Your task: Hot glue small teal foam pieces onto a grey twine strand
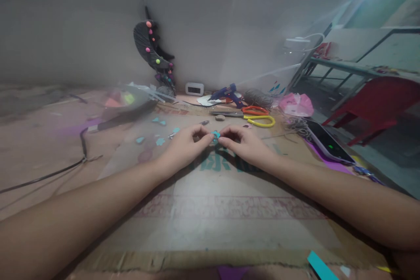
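Note:
My left hand [185, 145] and my right hand [244, 143] meet over a flat sheet of cardboard [210, 210]. Both pinch one small teal foam piece [215, 134] between thumbs and fingertips. The fingers of each hand are curled closed around it. Several more teal foam bits [160, 141] lie on the cardboard just left of my left hand.
Behind the hands lie yellow-handled scissors [260, 120], orange-handled scissors [254, 110] and a blue glue gun [227, 93]. A phone [326, 141] rests at the right, a black cable [65, 167] at the left. A black ornament with coloured dots [154, 52] leans on the wall. A red chair [377, 105] stands far right.

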